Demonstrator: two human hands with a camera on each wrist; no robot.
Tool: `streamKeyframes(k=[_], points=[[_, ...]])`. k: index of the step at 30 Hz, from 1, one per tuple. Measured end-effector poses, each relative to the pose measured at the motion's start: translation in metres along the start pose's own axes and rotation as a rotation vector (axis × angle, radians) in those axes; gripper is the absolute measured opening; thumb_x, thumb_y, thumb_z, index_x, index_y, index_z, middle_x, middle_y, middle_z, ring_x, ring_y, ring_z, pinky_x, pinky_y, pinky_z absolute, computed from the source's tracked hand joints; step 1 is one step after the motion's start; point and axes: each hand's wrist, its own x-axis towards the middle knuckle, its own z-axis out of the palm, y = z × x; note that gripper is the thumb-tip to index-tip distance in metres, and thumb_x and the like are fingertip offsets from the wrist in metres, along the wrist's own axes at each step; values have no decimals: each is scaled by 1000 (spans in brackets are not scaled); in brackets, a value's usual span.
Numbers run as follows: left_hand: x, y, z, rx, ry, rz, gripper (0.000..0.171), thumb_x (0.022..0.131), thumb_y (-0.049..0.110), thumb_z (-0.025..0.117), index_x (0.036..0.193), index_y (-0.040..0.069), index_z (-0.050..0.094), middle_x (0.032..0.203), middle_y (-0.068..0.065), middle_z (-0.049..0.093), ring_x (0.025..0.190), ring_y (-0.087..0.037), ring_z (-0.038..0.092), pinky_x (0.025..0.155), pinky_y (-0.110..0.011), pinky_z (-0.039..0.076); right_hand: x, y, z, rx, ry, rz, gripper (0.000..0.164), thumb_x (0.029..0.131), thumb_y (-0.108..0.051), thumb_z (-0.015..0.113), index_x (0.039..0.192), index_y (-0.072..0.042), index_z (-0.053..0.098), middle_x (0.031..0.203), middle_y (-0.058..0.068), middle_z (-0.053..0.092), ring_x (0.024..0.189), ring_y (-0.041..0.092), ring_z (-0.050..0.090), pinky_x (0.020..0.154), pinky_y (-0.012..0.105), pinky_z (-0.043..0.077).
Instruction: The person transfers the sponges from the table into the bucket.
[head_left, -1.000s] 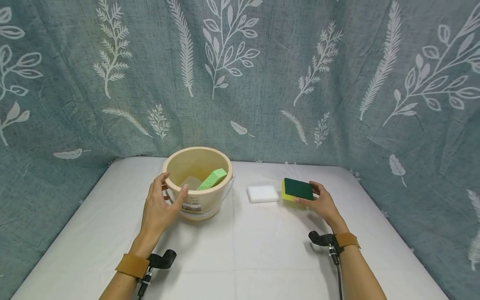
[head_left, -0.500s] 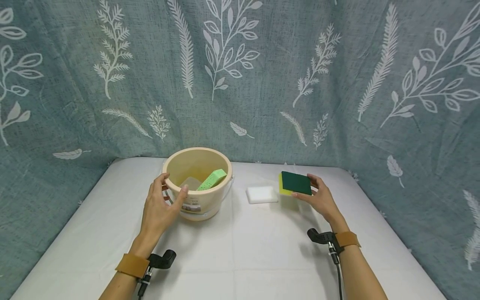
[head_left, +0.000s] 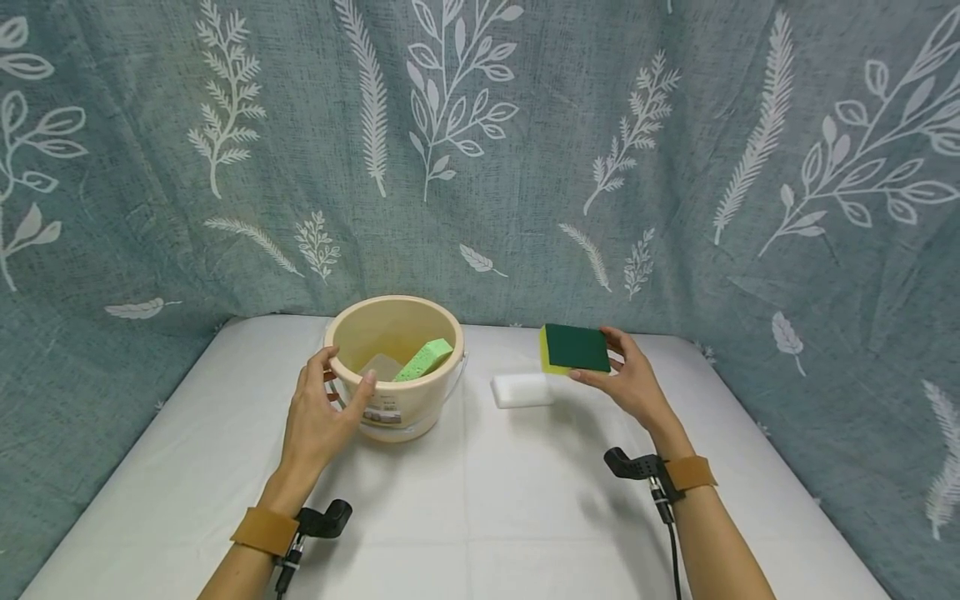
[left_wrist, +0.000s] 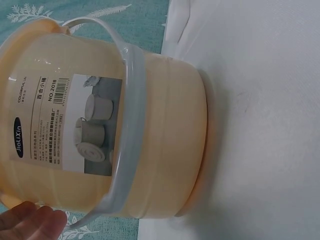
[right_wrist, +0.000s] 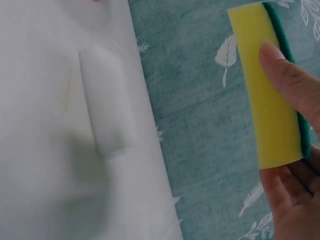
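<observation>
My right hand (head_left: 633, 383) pinches a scouring sponge (head_left: 576, 347), yellow foam with a dark green pad, above the table right of centre. The right wrist view shows the thumb on the sponge's yellow edge (right_wrist: 257, 105) and the fingers behind it. With thumb and fingers spread round its left side, my left hand (head_left: 318, 421) holds a cream bucket (head_left: 412, 402) near the rim. A speckled light green sponge (head_left: 426, 358) leans inside the bucket, beside a greyish piece (head_left: 382, 366) that is partly hidden by the rim. Below and left of the held sponge lies a white sponge block (head_left: 521, 391).
A white cloth covers the table (head_left: 480, 500). Behind it hangs a teal curtain (head_left: 525, 167) with white leaf prints. The bucket's pale handle (left_wrist: 131, 115) hangs down its near side. Each wrist wears a strap (head_left: 266, 532) with a small camera and cable.
My right hand has raised the green and yellow sponge off the table and carried it slightly left and away, towards the white block's far side. My left hand and the bucket stay still.
</observation>
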Motion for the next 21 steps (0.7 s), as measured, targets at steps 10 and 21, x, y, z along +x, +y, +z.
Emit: streamKeyframes(k=[10, 21], points=[[1, -2, 0, -21, 3, 12, 76, 97, 43, 68, 152, 1, 37, 143, -26, 47, 122, -39, 54, 90, -52, 55, 1, -38, 11, 55, -14, -113, 99, 86, -23, 85, 162, -8, 23, 165, 15, 27, 150, 37, 29, 122, 51, 30], [1, -3, 0, -37, 8, 4, 77, 96, 45, 68, 153, 3, 37, 144, -24, 47, 123, -37, 54, 91, -51, 55, 8, -79, 32, 96, -39, -218, 97, 83, -19, 88, 160, -9, 29, 160, 12, 34, 148, 32, 32, 122, 50, 30]])
